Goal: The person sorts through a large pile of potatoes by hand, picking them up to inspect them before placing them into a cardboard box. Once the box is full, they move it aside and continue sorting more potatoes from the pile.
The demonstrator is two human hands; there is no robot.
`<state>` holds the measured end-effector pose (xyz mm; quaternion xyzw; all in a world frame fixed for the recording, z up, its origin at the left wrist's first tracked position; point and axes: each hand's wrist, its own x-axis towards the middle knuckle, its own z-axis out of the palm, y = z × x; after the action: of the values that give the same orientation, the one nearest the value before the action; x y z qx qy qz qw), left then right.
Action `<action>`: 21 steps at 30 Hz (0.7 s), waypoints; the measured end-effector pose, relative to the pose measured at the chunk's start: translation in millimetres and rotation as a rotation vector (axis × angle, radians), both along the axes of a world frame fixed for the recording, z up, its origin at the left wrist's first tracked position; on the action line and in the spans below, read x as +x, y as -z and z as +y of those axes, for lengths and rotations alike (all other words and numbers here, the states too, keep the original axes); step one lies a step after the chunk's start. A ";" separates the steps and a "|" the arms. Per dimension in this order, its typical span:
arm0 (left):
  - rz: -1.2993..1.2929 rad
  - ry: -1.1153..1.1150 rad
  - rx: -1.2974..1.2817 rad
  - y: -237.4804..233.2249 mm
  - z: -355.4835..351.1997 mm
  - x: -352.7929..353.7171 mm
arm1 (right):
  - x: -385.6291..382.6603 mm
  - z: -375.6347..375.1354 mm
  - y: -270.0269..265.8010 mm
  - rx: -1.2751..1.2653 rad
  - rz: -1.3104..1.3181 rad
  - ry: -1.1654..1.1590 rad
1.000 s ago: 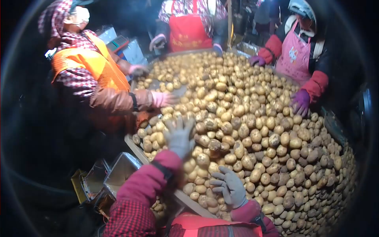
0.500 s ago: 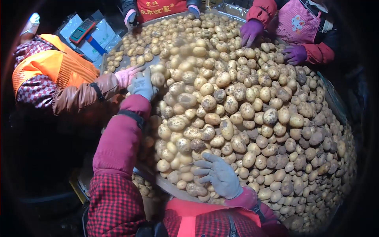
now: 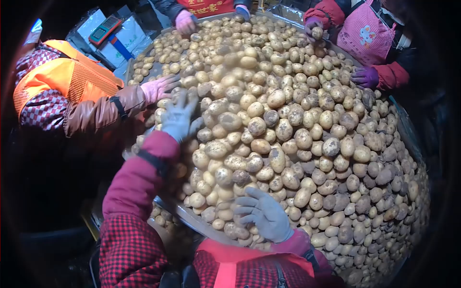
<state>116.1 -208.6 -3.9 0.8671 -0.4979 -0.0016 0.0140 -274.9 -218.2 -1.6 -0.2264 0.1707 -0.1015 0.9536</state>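
Observation:
A big heap of potatoes [image 3: 276, 158], many smeared with soil, spreads out in front of me. My left hand [image 3: 177, 119], in a grey glove, is at the heap's left side with its fingers spread over the potatoes. Nothing is visibly gripped in it. Close beside it is a co-worker's pink-gloved hand [image 3: 161, 89]. My right hand [image 3: 267, 215], gloved in grey too, hovers at the near edge with fingers stretched out and no potato held. A blurred patch hides detail in the middle-left of the heap.
A metal rim [image 3: 204, 226] borders the heap near me, and more potatoes [image 3: 164, 218] lie below it. At left stands a person in an orange vest [image 3: 72, 79], near a handheld device [image 3: 104, 30]. Across, a co-worker's purple-gloved hand [image 3: 313, 24] holds a potato; another person stands at the top.
My left hand has shifted slightly down and spread its fingers; the potato at its fingertips is no longer there. My right hand barely moved. The co-worker at upper right has lifted a potato.

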 end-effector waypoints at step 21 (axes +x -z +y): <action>0.327 0.121 -0.483 -35.7 93.7 -46.5 | 2.5 2.4 -10.4 -0.097 0.079 -0.006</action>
<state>69.7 -114.9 31.8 0.7955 -0.5260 -0.0238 0.2998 -272.4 -215.8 8.7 -0.2767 0.2025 -0.0976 0.9343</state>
